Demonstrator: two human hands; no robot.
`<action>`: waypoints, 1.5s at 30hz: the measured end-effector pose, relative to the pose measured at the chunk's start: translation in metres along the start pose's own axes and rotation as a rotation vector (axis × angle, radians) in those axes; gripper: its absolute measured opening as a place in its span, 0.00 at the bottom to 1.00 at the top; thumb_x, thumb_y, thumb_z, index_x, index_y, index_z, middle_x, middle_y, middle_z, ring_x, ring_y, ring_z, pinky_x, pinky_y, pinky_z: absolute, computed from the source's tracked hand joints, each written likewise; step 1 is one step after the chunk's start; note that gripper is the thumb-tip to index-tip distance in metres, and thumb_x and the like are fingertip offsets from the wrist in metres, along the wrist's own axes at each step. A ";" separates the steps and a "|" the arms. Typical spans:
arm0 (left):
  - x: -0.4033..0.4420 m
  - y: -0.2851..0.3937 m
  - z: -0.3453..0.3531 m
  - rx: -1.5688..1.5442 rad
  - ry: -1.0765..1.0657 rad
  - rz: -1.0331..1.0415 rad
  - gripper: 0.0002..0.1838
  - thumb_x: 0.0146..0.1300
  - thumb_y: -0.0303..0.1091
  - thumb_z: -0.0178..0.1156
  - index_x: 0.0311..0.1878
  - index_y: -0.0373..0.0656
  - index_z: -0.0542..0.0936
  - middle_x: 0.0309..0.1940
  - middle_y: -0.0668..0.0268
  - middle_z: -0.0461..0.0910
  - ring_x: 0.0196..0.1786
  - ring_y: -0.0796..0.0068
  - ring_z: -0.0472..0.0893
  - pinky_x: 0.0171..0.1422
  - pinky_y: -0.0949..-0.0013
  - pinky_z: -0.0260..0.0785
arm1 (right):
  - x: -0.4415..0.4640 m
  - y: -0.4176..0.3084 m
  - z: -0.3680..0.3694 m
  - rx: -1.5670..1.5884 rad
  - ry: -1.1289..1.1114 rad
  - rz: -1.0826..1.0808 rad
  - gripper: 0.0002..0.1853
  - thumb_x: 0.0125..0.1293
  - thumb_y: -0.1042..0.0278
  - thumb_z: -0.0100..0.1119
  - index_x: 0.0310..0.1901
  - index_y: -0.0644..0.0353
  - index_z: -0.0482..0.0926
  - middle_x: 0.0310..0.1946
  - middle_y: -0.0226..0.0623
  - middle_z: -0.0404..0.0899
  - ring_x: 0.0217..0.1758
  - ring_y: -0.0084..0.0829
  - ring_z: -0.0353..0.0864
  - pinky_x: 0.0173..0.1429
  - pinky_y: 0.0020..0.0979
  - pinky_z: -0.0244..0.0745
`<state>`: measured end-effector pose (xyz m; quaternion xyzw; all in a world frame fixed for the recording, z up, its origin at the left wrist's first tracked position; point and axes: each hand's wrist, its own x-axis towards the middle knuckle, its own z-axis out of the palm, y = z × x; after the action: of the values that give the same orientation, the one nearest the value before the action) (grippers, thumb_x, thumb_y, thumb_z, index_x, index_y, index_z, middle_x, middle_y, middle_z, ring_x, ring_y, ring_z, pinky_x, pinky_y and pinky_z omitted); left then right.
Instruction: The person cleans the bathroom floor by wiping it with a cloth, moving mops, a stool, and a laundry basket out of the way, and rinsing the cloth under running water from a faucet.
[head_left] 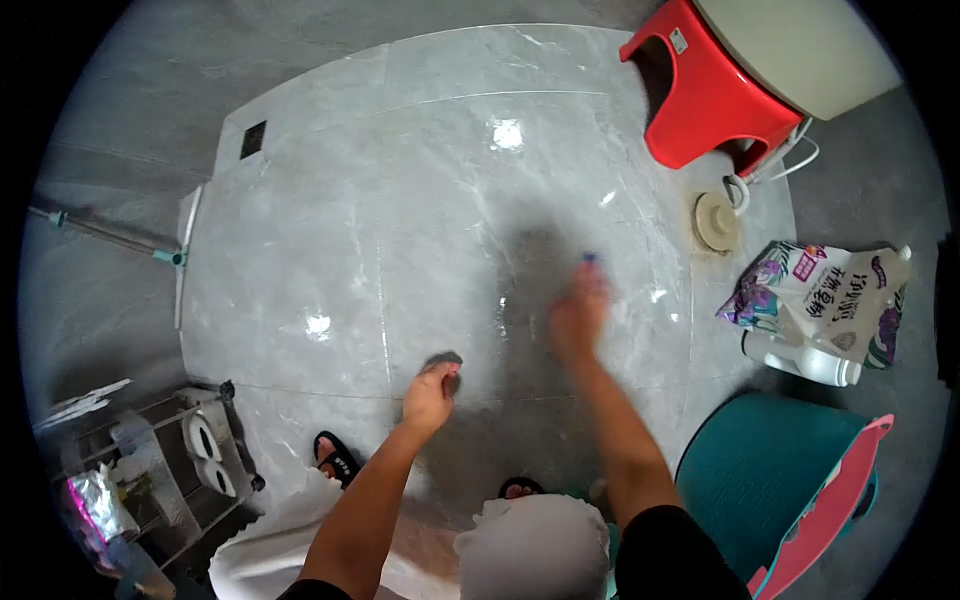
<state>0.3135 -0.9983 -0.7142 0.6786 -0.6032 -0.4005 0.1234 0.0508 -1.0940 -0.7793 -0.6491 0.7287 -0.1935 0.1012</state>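
Observation:
Over the grey tiled floor point(300, 230), my left hand point(430, 397) has its fingers curled together; whether anything is inside them is too small to tell. My right hand point(580, 315) is raised further forward and blurred by motion. A small blue thing point(590, 258) shows at its fingertips, too blurred to name. Below my hands are a white covering point(535, 550) and my black sandals point(340, 458).
At the upper right stands a red stool point(690, 100) near a beige drain cover point(717, 222). A printed bag point(825, 290), a white bottle point(800, 358) and a teal tub point(760, 470) line the right. A squeegee point(178, 258) and a rack point(180, 470) are left.

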 end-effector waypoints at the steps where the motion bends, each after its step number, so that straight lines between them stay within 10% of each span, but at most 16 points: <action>1: 0.004 0.001 0.005 -0.025 0.021 0.045 0.19 0.56 0.13 0.47 0.47 0.38 0.80 0.45 0.51 0.81 0.49 0.50 0.81 0.53 0.61 0.73 | -0.006 -0.038 -0.001 0.020 -0.149 -0.083 0.33 0.54 0.72 0.55 0.65 0.70 0.64 0.62 0.54 0.69 0.65 0.53 0.67 0.70 0.50 0.58; 5: 0.015 -0.007 0.013 0.009 0.003 0.097 0.17 0.54 0.14 0.50 0.45 0.39 0.79 0.42 0.54 0.80 0.47 0.48 0.79 0.50 0.57 0.72 | -0.080 -0.070 0.021 0.402 -0.416 -0.810 0.29 0.61 0.70 0.50 0.66 0.64 0.64 0.66 0.51 0.65 0.70 0.47 0.63 0.75 0.47 0.54; 8: 0.014 0.006 0.007 -0.091 -0.014 0.202 0.18 0.54 0.12 0.47 0.44 0.38 0.79 0.40 0.54 0.80 0.45 0.51 0.80 0.48 0.59 0.73 | -0.039 0.003 -0.026 0.114 -0.915 -0.198 0.32 0.64 0.66 0.50 0.70 0.64 0.59 0.71 0.52 0.58 0.74 0.45 0.57 0.77 0.45 0.49; 10: 0.013 0.004 0.007 -0.112 -0.033 0.192 0.19 0.54 0.12 0.47 0.45 0.38 0.79 0.40 0.54 0.80 0.45 0.53 0.80 0.48 0.60 0.73 | -0.067 0.089 -0.043 -0.027 -0.086 -0.056 0.33 0.67 0.64 0.50 0.72 0.66 0.56 0.73 0.52 0.54 0.75 0.49 0.54 0.77 0.47 0.46; 15: 0.002 -0.045 0.020 -0.124 -0.018 0.227 0.20 0.53 0.12 0.48 0.46 0.39 0.80 0.42 0.54 0.79 0.44 0.52 0.80 0.47 0.61 0.73 | -0.138 0.008 -0.029 -0.113 -0.224 0.131 0.34 0.68 0.60 0.51 0.72 0.65 0.55 0.74 0.50 0.52 0.76 0.56 0.50 0.77 0.52 0.44; 21: -0.021 -0.067 -0.028 -0.153 0.210 0.136 0.21 0.52 0.12 0.48 0.48 0.40 0.78 0.43 0.53 0.77 0.45 0.47 0.78 0.48 0.58 0.72 | -0.107 -0.143 0.043 0.217 -0.734 -0.909 0.26 0.70 0.68 0.45 0.69 0.61 0.62 0.71 0.46 0.61 0.74 0.40 0.58 0.76 0.42 0.53; 23: -0.033 -0.085 -0.050 -0.114 0.297 0.054 0.22 0.52 0.11 0.47 0.50 0.40 0.77 0.44 0.53 0.76 0.46 0.46 0.77 0.49 0.59 0.71 | -0.033 -0.192 0.045 0.139 -1.095 -0.700 0.30 0.62 0.66 0.53 0.67 0.61 0.65 0.67 0.46 0.65 0.70 0.43 0.63 0.73 0.46 0.56; 25: -0.041 -0.102 -0.069 -0.055 0.340 0.019 0.23 0.53 0.11 0.46 0.51 0.40 0.76 0.45 0.53 0.75 0.47 0.47 0.77 0.49 0.61 0.71 | 0.009 -0.202 0.082 0.040 -0.500 -0.624 0.30 0.62 0.68 0.51 0.67 0.62 0.63 0.63 0.47 0.69 0.62 0.45 0.70 0.68 0.47 0.62; 28: -0.057 -0.119 -0.088 -0.184 0.520 -0.178 0.24 0.53 0.11 0.46 0.53 0.39 0.74 0.47 0.51 0.73 0.49 0.49 0.76 0.51 0.61 0.70 | -0.005 -0.259 0.091 0.160 -0.177 -0.650 0.24 0.60 0.74 0.48 0.60 0.65 0.69 0.58 0.48 0.74 0.61 0.48 0.72 0.67 0.46 0.65; 31: -0.072 -0.158 -0.090 -0.142 0.733 -0.186 0.25 0.53 0.10 0.42 0.55 0.36 0.72 0.49 0.54 0.72 0.55 0.57 0.75 0.62 0.64 0.67 | -0.089 -0.276 0.130 0.583 -0.862 -1.235 0.28 0.61 0.69 0.52 0.65 0.64 0.67 0.65 0.46 0.69 0.69 0.42 0.66 0.72 0.47 0.59; 35: -0.092 -0.171 -0.106 -0.133 0.691 -0.281 0.26 0.55 0.09 0.41 0.57 0.34 0.71 0.53 0.54 0.70 0.60 0.60 0.72 0.67 0.64 0.64 | -0.049 -0.307 0.100 0.183 -0.921 -1.117 0.29 0.60 0.69 0.53 0.65 0.64 0.67 0.65 0.46 0.69 0.71 0.47 0.62 0.73 0.46 0.56; 38: -0.097 -0.187 -0.106 -0.233 0.800 -0.321 0.26 0.53 0.09 0.45 0.57 0.34 0.72 0.53 0.51 0.72 0.58 0.53 0.74 0.64 0.63 0.65 | 0.009 -0.326 0.139 0.125 -0.229 -0.686 0.31 0.60 0.71 0.52 0.67 0.65 0.64 0.67 0.47 0.66 0.71 0.54 0.59 0.75 0.46 0.53; 41: -0.104 -0.199 -0.106 -0.297 0.883 -0.419 0.28 0.53 0.08 0.41 0.59 0.34 0.70 0.54 0.55 0.71 0.60 0.60 0.72 0.67 0.66 0.62 | 0.001 -0.372 0.178 0.075 -0.501 -0.745 0.32 0.62 0.70 0.52 0.69 0.65 0.60 0.69 0.47 0.63 0.72 0.51 0.59 0.75 0.47 0.52; 45: -0.118 -0.214 -0.114 -0.265 0.957 -0.446 0.27 0.53 0.09 0.44 0.58 0.34 0.71 0.51 0.53 0.72 0.58 0.57 0.73 0.66 0.65 0.63 | -0.096 -0.380 0.156 0.204 -0.928 -1.449 0.32 0.65 0.65 0.53 0.71 0.61 0.59 0.71 0.44 0.59 0.74 0.43 0.56 0.76 0.45 0.51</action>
<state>0.5520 -0.8741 -0.7328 0.8752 -0.2654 -0.1363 0.3808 0.4707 -1.0538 -0.7732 -0.9546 -0.0004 0.0096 0.2978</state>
